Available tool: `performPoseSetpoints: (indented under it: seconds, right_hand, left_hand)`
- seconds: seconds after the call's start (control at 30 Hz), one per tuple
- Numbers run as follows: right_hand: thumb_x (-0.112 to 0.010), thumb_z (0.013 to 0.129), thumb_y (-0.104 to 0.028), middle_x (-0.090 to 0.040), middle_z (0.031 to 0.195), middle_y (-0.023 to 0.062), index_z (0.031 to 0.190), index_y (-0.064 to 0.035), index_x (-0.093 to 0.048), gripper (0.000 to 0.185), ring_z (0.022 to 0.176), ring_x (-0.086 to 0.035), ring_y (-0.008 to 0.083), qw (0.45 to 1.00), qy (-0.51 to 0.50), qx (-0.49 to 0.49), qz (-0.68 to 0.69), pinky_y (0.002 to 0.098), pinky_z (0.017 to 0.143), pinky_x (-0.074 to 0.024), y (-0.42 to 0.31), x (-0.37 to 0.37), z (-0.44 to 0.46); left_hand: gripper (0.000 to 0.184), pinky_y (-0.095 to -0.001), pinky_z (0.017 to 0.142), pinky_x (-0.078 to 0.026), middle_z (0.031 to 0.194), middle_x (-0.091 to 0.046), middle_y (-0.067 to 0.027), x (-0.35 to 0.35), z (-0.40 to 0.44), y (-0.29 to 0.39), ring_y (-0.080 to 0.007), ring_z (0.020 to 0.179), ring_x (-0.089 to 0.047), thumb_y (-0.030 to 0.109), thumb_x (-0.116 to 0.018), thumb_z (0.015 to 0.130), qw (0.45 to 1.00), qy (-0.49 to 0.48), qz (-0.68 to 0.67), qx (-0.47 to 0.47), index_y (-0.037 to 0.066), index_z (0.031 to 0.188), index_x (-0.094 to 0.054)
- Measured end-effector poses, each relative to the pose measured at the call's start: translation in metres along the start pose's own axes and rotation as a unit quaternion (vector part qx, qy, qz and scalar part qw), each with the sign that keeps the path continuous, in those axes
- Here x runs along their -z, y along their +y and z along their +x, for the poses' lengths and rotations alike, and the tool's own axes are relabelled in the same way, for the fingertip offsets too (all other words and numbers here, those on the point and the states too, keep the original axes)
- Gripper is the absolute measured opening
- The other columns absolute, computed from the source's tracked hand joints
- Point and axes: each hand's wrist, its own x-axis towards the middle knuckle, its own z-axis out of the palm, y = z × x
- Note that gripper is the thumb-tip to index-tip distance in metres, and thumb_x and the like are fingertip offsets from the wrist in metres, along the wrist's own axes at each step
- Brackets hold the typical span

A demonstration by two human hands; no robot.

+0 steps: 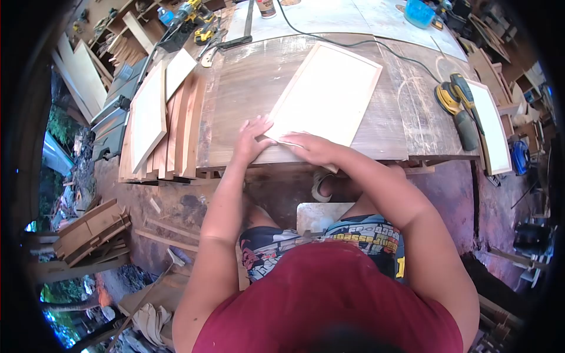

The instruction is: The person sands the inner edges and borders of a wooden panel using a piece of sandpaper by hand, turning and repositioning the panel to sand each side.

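A white rectangular panel with a thin wooden frame [329, 88] lies at a slant on the worktable [241, 88], its near end close to the table's front edge. My left hand [254, 139] is at the panel's near left corner, fingers along the side and thumb by the near edge. Just right of it, my right hand [309, 147] grips the near edge, its fingers lying over the frame. The two hands almost meet at the corner. The undersides of the right fingers are hidden, so I cannot make out anything small beneath them.
An orbital sander [456, 103] rests at the right beside another framed panel [491, 126]. A dark cord [347, 45] crosses the table's back. Wooden frames and panels [170, 135] stack up at the left. Drills [203, 29], a can [266, 8] and a blue bowl [419, 14] stand farther back.
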Motion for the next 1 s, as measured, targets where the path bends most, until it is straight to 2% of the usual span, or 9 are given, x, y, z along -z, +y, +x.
performPoseSetpoints:
  seconds: [0.17, 0.27, 0.4, 0.6, 0.7, 0.77, 0.9, 1.0]
  right_hand:
    - [-0.044, 0.102, -0.025, -0.05, 0.145, 0.0223, 0.141, -0.0023, -0.051, 0.046, 0.137, -0.044, 0.0373, 1.0, 0.007, 0.0, 0.014, 0.0439, 0.116, -0.0317, 0.001, -0.006, 0.034]
    - [-0.044, 0.102, -0.025, -0.05, 0.145, 0.0224, 0.14, -0.0015, -0.051, 0.046, 0.136, -0.045, 0.037, 1.0, 0.01, 0.011, 0.006, 0.0436, 0.117, -0.0324, 0.008, -0.013, 0.034]
    - [-0.043, 0.103, -0.025, -0.05, 0.145, 0.0211, 0.14, -0.0008, -0.051, 0.045, 0.136, -0.045, 0.0358, 1.0, -0.016, -0.007, 0.012, 0.0428, 0.117, -0.0327, 0.0, 0.001, 0.011]
    - [-0.041, 0.103, -0.023, -0.049, 0.146, 0.0209, 0.141, -0.0004, -0.05, 0.045, 0.137, -0.045, 0.0349, 1.0, 0.007, 0.008, -0.002, 0.0423, 0.117, -0.0325, 0.002, -0.012, 0.04]
    - [-0.04, 0.103, -0.024, -0.05, 0.145, 0.0212, 0.141, -0.0009, -0.05, 0.045, 0.137, -0.045, 0.0355, 0.999, -0.019, -0.03, 0.014, 0.0423, 0.117, -0.0332, -0.009, 0.0, 0.022]
    - [-0.041, 0.103, -0.023, -0.051, 0.145, 0.0218, 0.141, -0.0009, -0.05, 0.045, 0.136, -0.045, 0.0358, 1.0, -0.012, -0.016, 0.011, 0.0425, 0.117, -0.0334, 0.0, -0.003, 0.027]
    - [-0.042, 0.102, -0.021, -0.052, 0.142, 0.0238, 0.14, -0.0004, -0.05, 0.044, 0.133, -0.048, 0.0368, 0.999, 0.028, 0.019, -0.016, 0.0428, 0.115, -0.0349, 0.004, -0.017, 0.043]
    - [-0.042, 0.102, -0.021, -0.053, 0.141, 0.0245, 0.14, -0.0002, -0.05, 0.044, 0.131, -0.05, 0.0378, 1.0, 0.012, 0.006, -0.012, 0.0428, 0.114, -0.0367, -0.001, -0.01, 0.028]
  left_hand:
    - [0.071, -0.0458, 0.12, -0.026, 0.144, -0.057, -0.0038, -0.002, 0.001, -0.003, -0.0211, 0.141, -0.044, 0.035, -0.085, 0.072, 1.0, -0.012, -0.001, 0.012, 0.019, 0.137, -0.062]
    - [0.072, -0.0459, 0.12, -0.026, 0.143, -0.058, -0.0025, 0.0, -0.001, -0.001, -0.0212, 0.141, -0.045, 0.035, -0.085, 0.072, 1.0, -0.011, -0.003, 0.015, 0.019, 0.139, -0.06]
    - [0.073, -0.046, 0.12, -0.026, 0.143, -0.058, -0.0023, 0.001, 0.001, -0.002, -0.0212, 0.141, -0.045, 0.034, -0.085, 0.072, 1.0, -0.02, 0.001, 0.023, 0.017, 0.138, -0.06]
    - [0.069, -0.0459, 0.12, -0.026, 0.141, -0.06, -0.0023, -0.003, 0.0, -0.004, -0.0215, 0.14, -0.046, 0.034, -0.085, 0.073, 1.0, -0.004, -0.009, 0.014, 0.017, 0.136, -0.063]
    - [0.068, -0.0459, 0.12, -0.027, 0.14, -0.061, -0.0024, -0.001, 0.0, -0.002, -0.0217, 0.139, -0.047, 0.032, -0.086, 0.073, 1.0, 0.004, -0.016, 0.008, 0.017, 0.135, -0.063]
    - [0.071, -0.0469, 0.121, -0.024, 0.141, -0.06, -0.0027, -0.002, 0.0, -0.002, -0.0223, 0.142, -0.044, 0.027, -0.086, 0.072, 0.999, -0.012, -0.023, 0.02, 0.016, 0.137, -0.062]
    - [0.073, -0.047, 0.121, -0.024, 0.14, -0.06, -0.0032, -0.005, 0.002, -0.005, -0.0226, 0.141, -0.045, 0.029, -0.087, 0.07, 0.999, -0.008, -0.026, 0.019, 0.015, 0.137, -0.062]
    - [0.07, -0.0447, 0.12, -0.026, 0.138, -0.062, -0.0034, -0.004, -0.001, -0.006, -0.0225, 0.139, -0.047, 0.034, -0.087, 0.07, 0.999, 0.003, -0.031, 0.012, 0.014, 0.134, -0.064]
